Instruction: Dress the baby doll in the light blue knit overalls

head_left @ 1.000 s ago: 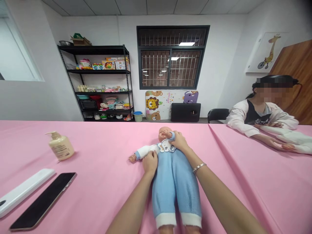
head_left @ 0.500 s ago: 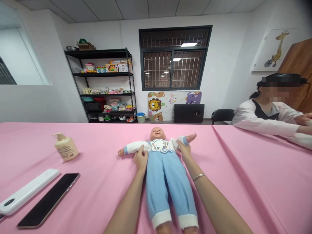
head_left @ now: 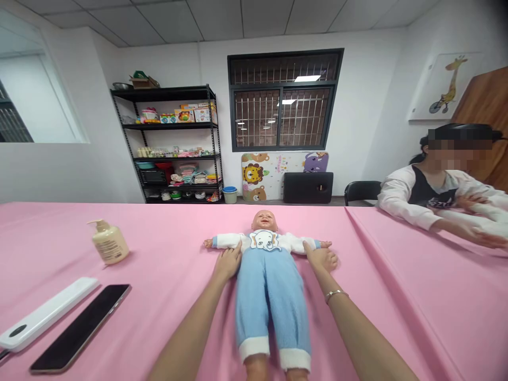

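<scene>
Pink cloth [head_left: 166, 264] spreads wide, and flat on its back upon it, arms flung out, lies the doll [head_left: 264, 270], feet toward us. Left hand [head_left: 229, 262] first: it's tucked against the doll's side, fingers together and gently bent, a fingertip touching one white sleeve [head_left: 228, 241]; whether it pinches any fabric, I can't tell. Across the doll, the right hand [head_left: 323, 258] sits half open, thumb against the other white sleeve [head_left: 296, 244], fingers loosely curled beyond it, with no grip showing. Silver bangle [head_left: 336, 294] on that wrist! Moving out, left of the doll, a cream pump bottle [head_left: 110, 246] stands upright, well apart; nearer us, a black phone [head_left: 81, 328] lies beside a long white device [head_left: 50, 312]. Well right of the doll sits a co-worker [head_left: 400, 190]; beyond the doll's head, a black shelf rack [head_left: 170, 94] and a barred window [head_left: 281, 85].
</scene>
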The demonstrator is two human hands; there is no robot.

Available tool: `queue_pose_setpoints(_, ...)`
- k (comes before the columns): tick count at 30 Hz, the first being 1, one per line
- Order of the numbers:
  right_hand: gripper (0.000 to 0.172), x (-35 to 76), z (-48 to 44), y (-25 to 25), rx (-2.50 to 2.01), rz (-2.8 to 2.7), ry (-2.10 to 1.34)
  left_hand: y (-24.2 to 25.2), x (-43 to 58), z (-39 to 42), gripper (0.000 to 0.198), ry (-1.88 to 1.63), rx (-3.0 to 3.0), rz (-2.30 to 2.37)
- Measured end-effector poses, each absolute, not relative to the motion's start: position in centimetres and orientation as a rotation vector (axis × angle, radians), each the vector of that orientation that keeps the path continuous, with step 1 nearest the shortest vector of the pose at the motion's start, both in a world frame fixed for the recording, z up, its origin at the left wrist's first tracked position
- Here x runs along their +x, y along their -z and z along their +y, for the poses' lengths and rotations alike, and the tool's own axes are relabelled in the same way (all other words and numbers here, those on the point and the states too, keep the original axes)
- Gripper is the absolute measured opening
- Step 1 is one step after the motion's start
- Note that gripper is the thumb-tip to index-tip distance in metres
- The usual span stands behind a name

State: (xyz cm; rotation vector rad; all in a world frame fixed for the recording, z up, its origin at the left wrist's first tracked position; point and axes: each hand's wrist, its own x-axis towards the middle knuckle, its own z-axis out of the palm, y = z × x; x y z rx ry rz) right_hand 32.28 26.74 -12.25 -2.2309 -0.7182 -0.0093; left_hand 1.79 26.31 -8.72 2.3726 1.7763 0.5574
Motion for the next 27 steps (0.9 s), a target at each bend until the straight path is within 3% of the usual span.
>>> queue_pose_setpoints(4,0.079,32.3,25.2,13.1,-2.157,-0.843,0.192,8.9,0.4,26.1,0.049,-0.678,2.412,1.652)
queue_pose_setpoints(10,0.038,31.3,21.7,13.3,-1.707,-1.551,0.353,9.4,0.0,25.6,0.039,-0.988,2.165,1.438)
queue_pose_setpoints(13,0.034,30.7,20.6,12.7,-1.446,-1.895,0.099,9.3,-0.3,25.3,0.043,-0.987,2.001,1.11)
queue_pose_setpoints(16,0.037,30.5,20.4,12.7,-1.374,-1.896,-0.174,9.2,-0.6,25.2,0.047,-0.93,1.92,0.911)
queue_pose_setpoints(22,0.045,31.2,21.3,12.5,-1.148,-1.763,-0.784,9.2,-0.5,25.3,0.035,-0.921,1.963,0.997)
queue_pose_setpoints(27,0.025,31.4,21.5,12.2,-1.219,-1.723,-0.817,9.1,-0.4,25.3,0.021,-0.916,1.993,1.037)
